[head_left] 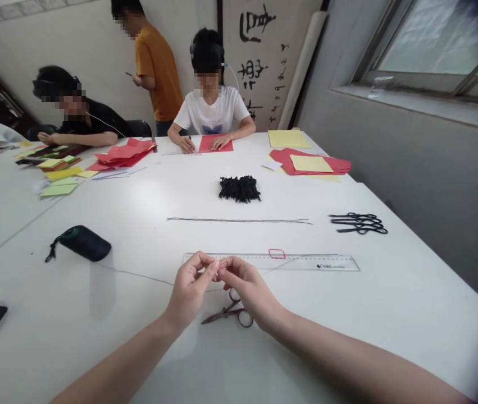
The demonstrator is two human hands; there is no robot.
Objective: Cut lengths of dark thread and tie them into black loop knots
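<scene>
My left hand and my right hand meet at the fingertips, each closed in a pinch. Between them they grip a thin dark thread, though the bit inside the fingers is hidden. To the left the thread leads to a dark thread spool lying on its side; its other part crosses a clear ruler just beyond my hands. A small red outline shape lies on the ruler. Scissors rest beneath my hands, one handle loop partly covered by my right hand.
Straight cut threads lie beyond the ruler, a pile of short black cords behind them. Looped black cords are at right. Red paper and yellow paper cover far parts of the white table. A person sits opposite.
</scene>
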